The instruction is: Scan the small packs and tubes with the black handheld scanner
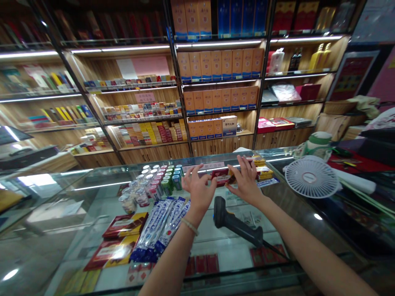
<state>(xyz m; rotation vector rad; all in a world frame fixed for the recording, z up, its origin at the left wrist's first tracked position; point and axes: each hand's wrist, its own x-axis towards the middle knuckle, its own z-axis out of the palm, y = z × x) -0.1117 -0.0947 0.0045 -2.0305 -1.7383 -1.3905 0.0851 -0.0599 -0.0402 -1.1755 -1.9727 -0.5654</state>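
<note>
My left hand (pixel 199 187) is over the glass counter (pixel 206 234), its fingers spread beside the left end of a small red pack (pixel 220 176). At that pack's right end is my right hand (pixel 245 179), fingers apart, close to a brown and yellow piece of the packaging; whether its fingertips touch it is unclear. Yellow packs (pixel 263 172) lie just beyond my right hand. A black barcode scanner (pixel 236 225) rests below my hands. Left of my left wrist are blue and white long packets (pixel 157 226), with red and yellow chocolate packs (pixel 125 225) farther left.
Rows of small tubs (pixel 142 196) and green canisters (pixel 167 186) stand at the counter's left middle. To the right are a white fan (pixel 311 176) and a green and white jug (pixel 319 144). Stocked shelves (pixel 222 82) line the back wall.
</note>
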